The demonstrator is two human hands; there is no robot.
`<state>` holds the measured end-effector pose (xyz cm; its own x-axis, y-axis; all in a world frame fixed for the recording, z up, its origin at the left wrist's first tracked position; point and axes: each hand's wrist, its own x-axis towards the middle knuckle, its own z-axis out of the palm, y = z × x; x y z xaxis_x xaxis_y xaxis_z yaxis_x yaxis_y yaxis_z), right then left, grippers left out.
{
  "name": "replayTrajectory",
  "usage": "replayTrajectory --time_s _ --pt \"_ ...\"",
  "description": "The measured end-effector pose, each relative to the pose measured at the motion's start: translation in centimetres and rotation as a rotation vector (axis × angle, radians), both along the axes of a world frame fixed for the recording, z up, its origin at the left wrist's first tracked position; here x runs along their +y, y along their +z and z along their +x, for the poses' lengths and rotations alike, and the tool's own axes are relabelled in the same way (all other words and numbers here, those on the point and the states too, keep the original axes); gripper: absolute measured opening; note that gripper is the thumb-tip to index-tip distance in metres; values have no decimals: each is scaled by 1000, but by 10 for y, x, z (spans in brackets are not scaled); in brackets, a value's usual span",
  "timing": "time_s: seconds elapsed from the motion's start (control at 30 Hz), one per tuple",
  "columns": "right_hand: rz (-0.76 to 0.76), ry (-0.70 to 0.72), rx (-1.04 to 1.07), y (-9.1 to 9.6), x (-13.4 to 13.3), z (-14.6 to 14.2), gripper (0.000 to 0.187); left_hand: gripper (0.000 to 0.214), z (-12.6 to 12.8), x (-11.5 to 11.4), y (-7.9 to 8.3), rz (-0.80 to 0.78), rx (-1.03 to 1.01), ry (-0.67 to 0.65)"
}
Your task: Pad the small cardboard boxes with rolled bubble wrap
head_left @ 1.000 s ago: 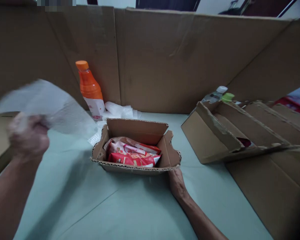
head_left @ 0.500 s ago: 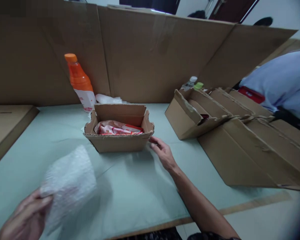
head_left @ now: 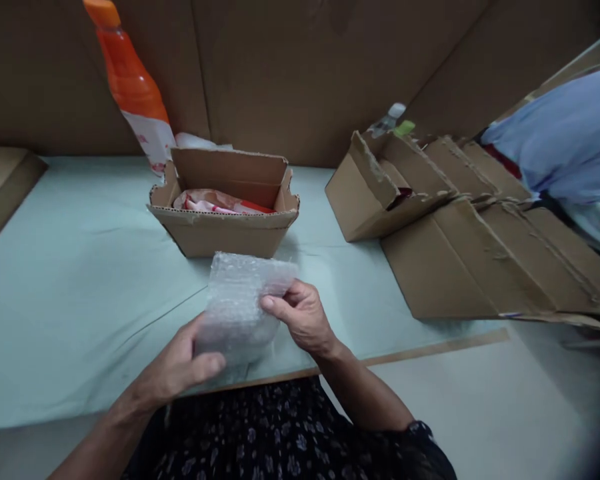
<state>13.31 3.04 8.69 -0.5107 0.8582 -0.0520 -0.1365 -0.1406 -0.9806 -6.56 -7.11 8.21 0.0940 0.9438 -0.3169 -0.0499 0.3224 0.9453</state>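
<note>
A sheet or pouch of clear bubble wrap [head_left: 243, 293] is held between my two hands over the table's front edge. My right hand [head_left: 303, 313] pinches its right side, thumb on top. At the lower left, my left hand [head_left: 183, 363] grips it with the thumb across the front and the other fingers behind. Just beyond the wrap stands an open cardboard box [head_left: 225, 233]. Inside that box lie red and white plastic packets [head_left: 220, 202], partly hidden by its front wall.
An orange bottle [head_left: 135, 90] leans behind the box at the left. More cardboard boxes [head_left: 460, 260] stand at the right, with clear bottles [head_left: 389, 119] behind them. Another person's light blue sleeve [head_left: 570, 133] is at the far right. A cardboard wall [head_left: 305, 73] closes the back.
My left hand has brought the bubble wrap rightward to the middle. My right hand has left the box's side and taken hold of the wrap. The view has tilted down.
</note>
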Motion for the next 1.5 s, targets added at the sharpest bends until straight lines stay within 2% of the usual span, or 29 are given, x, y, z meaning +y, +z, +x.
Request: replayTrajectory --time_s 0.1,0.17,0.23,0.37,0.43,0.5,0.53,0.6,0.7,0.77,0.8,0.83,0.9,1.0,1.07,1.17,1.23,1.3,1.4,1.5 --pt "162 -101 -89 1 9 0 35 46 10 -19 -17 -102 185 4" --pt "270 -164 -158 -8 23 -2 30 44 12 -35 -29 -205 151 45" --pt "351 -165 -266 -24 39 -7 27 52 13 -50 -38 -271 20 128" --pt "527 22 -697 -54 57 -14 25 90 14 -73 -48 -316 -87 361" --pt "663 -7 -863 -60 55 -8 38 105 17 -79 -48 -293 -64 405" --pt "762 -66 -894 -58 46 7 46 111 19 -85 -47 -258 -38 409" --pt "793 -51 -878 -55 40 17 45 111 20 -87 -47 -250 -30 395" --pt "845 89 -824 -48 24 37 45 106 19 -91 -49 -266 -24 333" --pt "880 444 -729 -40 -8 56 63 90 18 -90 -53 -328 -39 244" --pt "867 591 -621 -41 -32 56 81 83 18 -83 -53 -356 -93 274" --pt "855 599 -566 -43 -42 52 85 82 19 -79 -52 -358 -138 306" --pt "843 558 -529 -47 -50 47 82 81 20 -73 -50 -351 -190 339" --pt "815 370 -530 -57 -58 35 60 81 23 -63 -45 -327 -285 392" --pt "805 86 -652 -72 -52 20 35 80 26 -54 -42 -279 -304 443" --pt "846 28 -738 -77 -42 13 34 77 26 -54 -43 -203 -181 472" --pt "913 31 -879 -77 -30 6 45 59 25 -58 -49 90 289 470" --pt "942 20 -942 -75 -26 2 56 44 24 -57 -54 384 686 378" --pt "970 -27 -958 -74 -25 2 64 37 22 -52 -57 605 995 225" --pt "993 -93 -902 -71 -27 7 58 38 18 -41 -60 687 1226 51" --pt "1020 -3 -778 -66 -31 16 46 37 13 -33 -61 700 1292 9"
